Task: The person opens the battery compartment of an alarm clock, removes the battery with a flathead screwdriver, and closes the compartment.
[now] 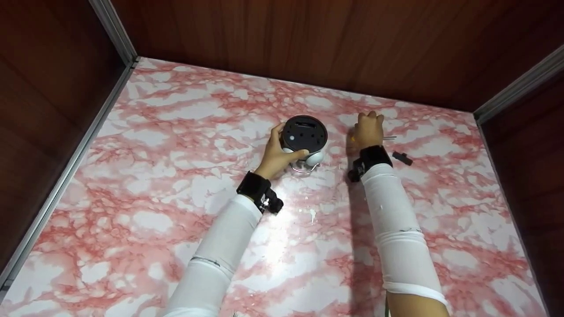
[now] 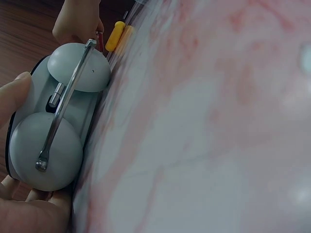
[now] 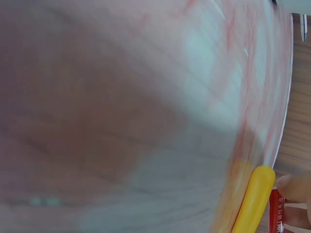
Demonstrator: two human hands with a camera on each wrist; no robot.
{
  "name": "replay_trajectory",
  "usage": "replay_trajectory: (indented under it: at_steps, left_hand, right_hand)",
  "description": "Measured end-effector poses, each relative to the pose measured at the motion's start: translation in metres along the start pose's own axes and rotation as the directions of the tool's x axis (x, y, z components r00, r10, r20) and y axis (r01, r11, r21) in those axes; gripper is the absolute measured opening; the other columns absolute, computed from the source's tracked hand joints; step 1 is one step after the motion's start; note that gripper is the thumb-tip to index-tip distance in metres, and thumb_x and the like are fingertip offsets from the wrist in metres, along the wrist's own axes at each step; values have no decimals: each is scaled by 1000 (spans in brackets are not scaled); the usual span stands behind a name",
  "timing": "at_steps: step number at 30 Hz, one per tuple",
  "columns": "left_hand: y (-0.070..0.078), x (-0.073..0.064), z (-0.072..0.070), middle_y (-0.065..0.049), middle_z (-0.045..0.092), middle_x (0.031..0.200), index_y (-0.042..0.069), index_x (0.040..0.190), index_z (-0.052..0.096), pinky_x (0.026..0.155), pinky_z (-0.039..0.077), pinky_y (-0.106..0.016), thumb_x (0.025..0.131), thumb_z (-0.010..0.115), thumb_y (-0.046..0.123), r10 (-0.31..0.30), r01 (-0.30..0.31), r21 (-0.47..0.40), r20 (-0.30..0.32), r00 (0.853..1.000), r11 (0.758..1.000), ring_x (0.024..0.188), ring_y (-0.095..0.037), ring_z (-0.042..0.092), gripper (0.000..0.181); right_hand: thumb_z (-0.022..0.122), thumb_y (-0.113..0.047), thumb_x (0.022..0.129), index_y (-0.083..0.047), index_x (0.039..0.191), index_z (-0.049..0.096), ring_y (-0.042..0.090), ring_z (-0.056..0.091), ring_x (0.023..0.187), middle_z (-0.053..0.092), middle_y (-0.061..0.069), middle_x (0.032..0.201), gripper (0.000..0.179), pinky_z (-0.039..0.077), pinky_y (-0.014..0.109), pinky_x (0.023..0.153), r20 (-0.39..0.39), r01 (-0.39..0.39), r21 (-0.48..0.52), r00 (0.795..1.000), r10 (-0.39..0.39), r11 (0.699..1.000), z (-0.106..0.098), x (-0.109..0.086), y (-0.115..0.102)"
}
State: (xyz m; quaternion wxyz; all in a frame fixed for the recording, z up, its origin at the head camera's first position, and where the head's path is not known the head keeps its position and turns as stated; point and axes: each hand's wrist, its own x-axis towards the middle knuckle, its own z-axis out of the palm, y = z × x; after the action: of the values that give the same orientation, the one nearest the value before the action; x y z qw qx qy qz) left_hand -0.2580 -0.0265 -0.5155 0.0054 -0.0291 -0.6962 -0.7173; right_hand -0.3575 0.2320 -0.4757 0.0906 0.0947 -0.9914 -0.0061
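My left hand (image 1: pixel 277 154) grips a twin-bell alarm clock (image 1: pixel 305 136), thumb over its edge and fingers round the far side. The clock's black back faces up, with a slot-shaped recess near the top. In the left wrist view its two pale bells (image 2: pixel 46 150) and metal carrying handle (image 2: pixel 68 102) show. To the right of the clock, my right hand (image 1: pixel 369 130) pinches a red battery (image 3: pixel 276 211) between thumb and fingers, low at the table. A yellow-handled screwdriver (image 3: pixel 255 199) lies right beside it; its shaft sticks out past the hand in the head view.
A small black cover-like piece (image 1: pixel 402 158) lies to the right of my right wrist. The pink-and-white marbled tabletop (image 1: pixel 176 220) is bounded by dark wooden panels (image 1: pixel 299 39) at the back and both sides, with metal strips in the corners.
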Motion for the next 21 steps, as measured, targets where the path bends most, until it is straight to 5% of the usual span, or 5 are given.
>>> replay_trajectory:
  at_steps: [21]
  left_hand:
    - [-2,2,1,-14,49,147,13,153,33,112,36,-34,75,90,8,-2,2,-19,-7,1000,1000,132,-25,48,97]
  right_hand:
    - [58,-7,92,17,110,64,54,52,108,63,37,104,31,36,60,101,28,-64,186,998,60,980,10,2,-2]
